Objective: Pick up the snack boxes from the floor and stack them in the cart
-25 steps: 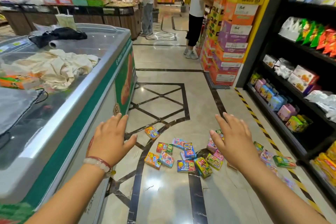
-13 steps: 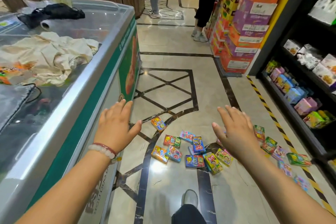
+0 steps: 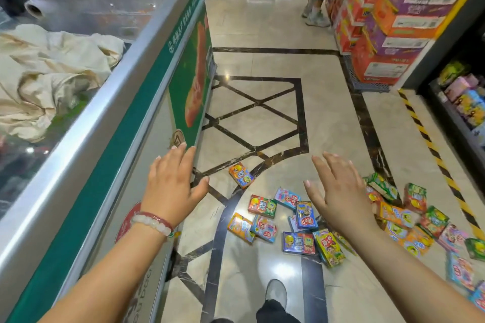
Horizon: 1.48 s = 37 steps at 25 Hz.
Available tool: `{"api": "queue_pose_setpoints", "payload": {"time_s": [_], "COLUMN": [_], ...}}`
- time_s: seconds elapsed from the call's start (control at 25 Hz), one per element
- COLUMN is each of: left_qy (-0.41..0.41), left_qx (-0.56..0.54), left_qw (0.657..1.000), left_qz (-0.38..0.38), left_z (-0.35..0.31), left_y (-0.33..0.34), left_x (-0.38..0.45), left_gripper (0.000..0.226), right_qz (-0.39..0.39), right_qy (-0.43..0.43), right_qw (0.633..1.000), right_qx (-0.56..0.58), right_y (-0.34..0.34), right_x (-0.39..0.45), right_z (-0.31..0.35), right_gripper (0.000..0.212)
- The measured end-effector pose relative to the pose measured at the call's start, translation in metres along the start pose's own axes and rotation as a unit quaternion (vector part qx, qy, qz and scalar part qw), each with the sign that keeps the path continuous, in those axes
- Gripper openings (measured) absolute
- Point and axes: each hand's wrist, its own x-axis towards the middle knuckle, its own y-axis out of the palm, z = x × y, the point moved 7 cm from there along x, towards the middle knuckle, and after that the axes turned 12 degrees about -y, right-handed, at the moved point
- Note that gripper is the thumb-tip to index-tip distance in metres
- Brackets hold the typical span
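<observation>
Lying scattered on the floor (image 3: pixel 328 118), the boxes (image 3: pixel 301 220) sit below and ahead of both hands, none yet lifted; no cart is in view. Left hand (image 3: pixel 173 186): fingers straight and spread, palm down, holding nothing, held in the air close beside the freezer (image 3: pixel 147 102). Right hand (image 3: pixel 338 196): fingers straight, slightly fanned, holding nothing, directly above the densest part of the pile. Nearest item to the left hand: orange box (image 3: pixel 241 175), lying apart from the rest, just right of its thumb, long axis running diagonally away to the left. Nearest items to the right hand: blue box (image 3: pixel 305 215), just left of its palm, long axis pointing away from the person; yellow box (image 3: pixel 329 248), below its wrist, long axis angled toward the person; further boxes spread to its right, some overlapping. Judgement: the right hand is the nearer to most of the stock, the left to the lone orange box; either must drop well down to reach. Print: box faces carry cartoon figures and lettering too small to read; the freezer's green band bears white characters, not legible; stacked cartons (image 3: pixel 393 21) ahead of the right hand show labels, unreadable.
</observation>
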Motion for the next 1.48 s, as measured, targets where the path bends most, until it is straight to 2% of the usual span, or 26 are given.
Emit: {"api": "queue_pose_setpoints", "payload": {"time_s": [0.12, 0.24, 0.36, 0.48, 0.56, 0.68, 0.8, 0.88, 0.96, 1.0, 1.08, 1.12, 1.2, 1.24, 1.28, 1.48], "left_qy": [0.0, 0.012, 0.033, 0.066, 0.097, 0.119, 0.115, 0.125, 0.134, 0.147, 0.196, 0.222, 0.245, 0.259, 0.269, 0.295], "left_qx": [-0.021, -0.037, -0.043, -0.06, -0.062, -0.04, -0.028, -0.023, -0.033, -0.03, -0.004, 0.019, 0.114, 0.17, 0.199, 0.218], "left_qw": [1.0, 0.999, 0.998, 0.994, 0.99, 0.986, 0.983, 0.979, 0.973, 0.969, 0.955, 0.939, 0.885, 0.855, 0.84, 0.852], "left_qz": [0.01, 0.02, 0.043, 0.059, 0.076, 0.11, 0.144, 0.16, 0.187, 0.196, 0.222, 0.26, 0.38, 0.417, 0.427, 0.374], "left_z": [0.003, 0.007, 0.008, 0.014, 0.024, 0.042, 0.057, 0.06, 0.057, 0.052, 0.033, 0.022, 0.012, 0.009, 0.005, -0.004], "left_y": [0.062, 0.152, 0.26, 0.399, 0.498, 0.635, 0.723, 0.754, 0.771, 0.775, 0.782, 0.79, 0.815, 0.824, 0.829, 0.831], "left_x": [0.033, 0.056, 0.068, 0.07, 0.066, 0.054, 0.041, 0.036, 0.032, 0.03, 0.025, 0.024, 0.019, 0.015, 0.013, 0.019], "left_gripper": [0.068, 0.065, 0.061, 0.061, 0.059, 0.059, 0.063, 0.063, 0.065, 0.068, 0.077, 0.083, 0.095, 0.098, 0.097, 0.082], "right_qz": [0.004, 0.019, 0.037, 0.065, 0.129, 0.273, 0.371, 0.4, 0.397, 0.378, 0.306, 0.259, 0.164, 0.127, 0.102, 0.062], "right_qy": [0.001, -0.002, -0.014, -0.057, -0.076, -0.07, -0.051, -0.03, 0.026, 0.061, 0.144, 0.181, 0.242, 0.262, 0.276, 0.305], "right_qw": [1.0, 1.0, 0.999, 0.994, 0.984, 0.944, 0.899, 0.875, 0.853, 0.844, 0.816, 0.801, 0.772, 0.758, 0.748, 0.738], "right_qx": [0.003, 0.023, 0.035, 0.061, 0.093, 0.169, 0.227, 0.27, 0.337, 0.376, 0.468, 0.509, 0.564, 0.583, 0.594, 0.598], "right_y": [0.062, 0.155, 0.267, 0.408, 0.514, 0.664, 0.758, 0.785, 0.788, 0.786, 0.774, 0.767, 0.756, 0.752, 0.748, 0.743], "right_x": [0.02, 0.024, 0.017, -0.005, -0.024, -0.047, -0.058, -0.059, -0.062, -0.066, -0.072, -0.073, -0.074, -0.073, -0.073, -0.076], "right_z": [-0.019, -0.034, -0.053, -0.076, -0.093, -0.113, -0.121, -0.123, -0.13, -0.138, -0.153, -0.161, -0.176, -0.18, -0.183, -0.188], "right_gripper": [0.057, 0.055, 0.053, 0.053, 0.054, 0.065, 0.084, 0.079, 0.055, 0.043, 0.038, 0.046, 0.069, 0.079, 0.086, 0.089]}}
